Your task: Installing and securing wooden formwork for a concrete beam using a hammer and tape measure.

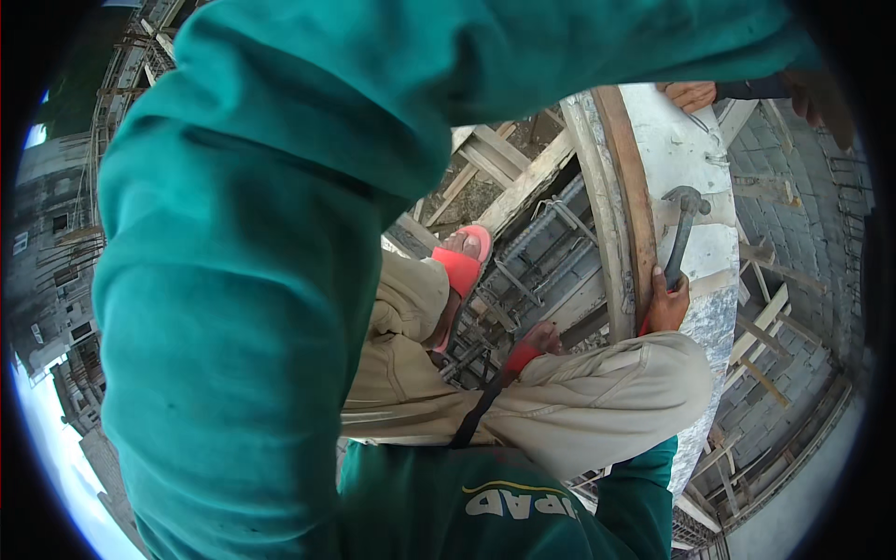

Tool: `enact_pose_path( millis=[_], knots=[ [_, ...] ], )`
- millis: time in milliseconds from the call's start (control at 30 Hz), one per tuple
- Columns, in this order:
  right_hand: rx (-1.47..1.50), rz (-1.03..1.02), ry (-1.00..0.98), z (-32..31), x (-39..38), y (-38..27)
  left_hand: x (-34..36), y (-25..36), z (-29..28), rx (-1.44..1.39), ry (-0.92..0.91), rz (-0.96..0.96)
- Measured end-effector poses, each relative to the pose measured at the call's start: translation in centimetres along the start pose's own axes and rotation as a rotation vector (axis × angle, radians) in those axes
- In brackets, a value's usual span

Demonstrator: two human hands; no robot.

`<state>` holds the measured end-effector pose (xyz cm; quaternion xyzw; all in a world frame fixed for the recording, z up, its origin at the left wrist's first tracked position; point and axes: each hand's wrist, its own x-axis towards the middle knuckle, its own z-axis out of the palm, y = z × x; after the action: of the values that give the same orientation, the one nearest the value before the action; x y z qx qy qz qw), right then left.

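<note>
My right hand (667, 303) is closed around the dark handle of a claw hammer (687, 210), whose metal head lies over a whitish board (695, 154) beside brown timber edging (625, 168). My left arm, in a teal sleeve, arches across the upper view; my left hand (810, 101) hangs in shadow near the upper right rim, its grip unclear. A separate hand (689, 95), apparently a co-worker's in a dark sleeve, is on the board's top end near a bent wire. My legs in beige trousers and feet in red sandals are over the timber formwork.
Steel rebar cages (551, 243) sit inside wooden formwork below me, with planks (495, 154) around them. Far below on the right are grey block walls (775, 243) and timber supports (770, 317). A concrete building (61, 224) stands at the left.
</note>
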<state>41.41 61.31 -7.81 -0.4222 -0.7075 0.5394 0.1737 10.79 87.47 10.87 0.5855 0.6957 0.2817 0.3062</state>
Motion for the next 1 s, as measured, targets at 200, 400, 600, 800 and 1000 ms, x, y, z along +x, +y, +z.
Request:
enact_pose_path(
  millis=[200, 400, 600, 800, 1000],
  knots=[
    [-0.335, 0.107, 0.155, -12.9, -2.1, 1.9, -36.0, -4.1, -6.9, -0.119, 0.007, -0.073],
    [-0.331, -0.012, -0.125, -11.2, 5.7, -1.6, -55.0, -7.6, -2.5, -0.605, 0.314, -0.926],
    [-0.663, -0.135, -0.217, -6.7, 15.7, -6.9, -71.9, 0.2, 9.1, -1.118, 0.452, -0.986],
    [-0.730, -0.125, -0.101, -2.0, 19.8, -6.4, -62.7, -5.7, 16.4, -1.360, 0.724, -1.136],
    [-0.631, -0.167, -0.154, 1.1, 19.5, -6.0, -67.3, -7.6, 18.3, -1.224, 0.880, -1.167]
  ],
)
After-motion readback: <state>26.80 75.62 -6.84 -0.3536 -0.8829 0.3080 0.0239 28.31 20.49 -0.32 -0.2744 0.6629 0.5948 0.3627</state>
